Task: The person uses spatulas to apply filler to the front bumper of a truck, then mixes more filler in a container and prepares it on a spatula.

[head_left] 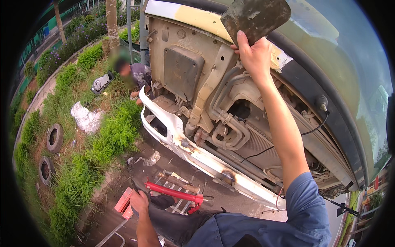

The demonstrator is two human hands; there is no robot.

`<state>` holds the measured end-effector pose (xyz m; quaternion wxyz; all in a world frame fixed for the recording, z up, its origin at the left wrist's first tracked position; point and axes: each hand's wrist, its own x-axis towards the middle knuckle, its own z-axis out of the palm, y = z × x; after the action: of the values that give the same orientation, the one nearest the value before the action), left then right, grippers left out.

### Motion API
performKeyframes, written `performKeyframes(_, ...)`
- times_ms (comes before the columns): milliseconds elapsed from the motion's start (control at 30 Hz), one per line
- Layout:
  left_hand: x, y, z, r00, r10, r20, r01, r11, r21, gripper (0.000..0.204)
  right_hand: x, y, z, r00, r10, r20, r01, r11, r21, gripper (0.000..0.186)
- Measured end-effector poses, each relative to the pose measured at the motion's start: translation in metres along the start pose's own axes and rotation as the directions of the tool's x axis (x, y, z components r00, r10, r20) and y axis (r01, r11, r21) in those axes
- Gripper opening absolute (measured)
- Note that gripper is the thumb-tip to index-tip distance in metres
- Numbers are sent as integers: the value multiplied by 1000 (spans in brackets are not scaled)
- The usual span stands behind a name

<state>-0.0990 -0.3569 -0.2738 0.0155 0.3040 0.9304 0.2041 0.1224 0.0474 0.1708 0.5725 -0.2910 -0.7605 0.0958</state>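
Note:
My right hand (256, 57) is raised at the top, closed on the lower edge of a dark, smudged flat plate (258, 17) with rounded corners. Behind it is the open front of a vehicle, its pipes and radiator (258, 138) exposed. Low on the left, my left hand (140, 201) is closed by my knee; a dark slim thing (135, 186) shows at its fingers, its kind unclear. Just beside that hand is an orange-red box (123, 200). A white bumper frame (201, 154) with scorched patches runs across below the vehicle front.
A red hydraulic cylinder (175, 192) lies by my legs near a metal grating. Another person (140, 76) crouches at the vehicle's far left corner. Two tyres (54, 138), a white bag (87, 117) and bushes lie left. A black cable (304, 133) hangs from the vehicle.

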Motion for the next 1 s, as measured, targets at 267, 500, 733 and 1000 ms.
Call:
performKeyframes(267,10,-12,-5,1000,3,-5,-4,997,-79,22,40,14,40,986,-166,11,154,880,-450,21)
performKeyframes(500,21,-11,-9,998,39,-52,-43,996,-77,21,42,23,50,982,-184,38,177,839,-515,22)
performKeyframes(733,30,-14,-4,996,11,90,-6,998,-58,22,43,20,53,981,-194,26,178,824,-538,23)
performKeyframes(1000,34,-16,-2,995,42,89,-35,997,-71,23,42,23,61,992,-123,-19,94,840,-534,24)
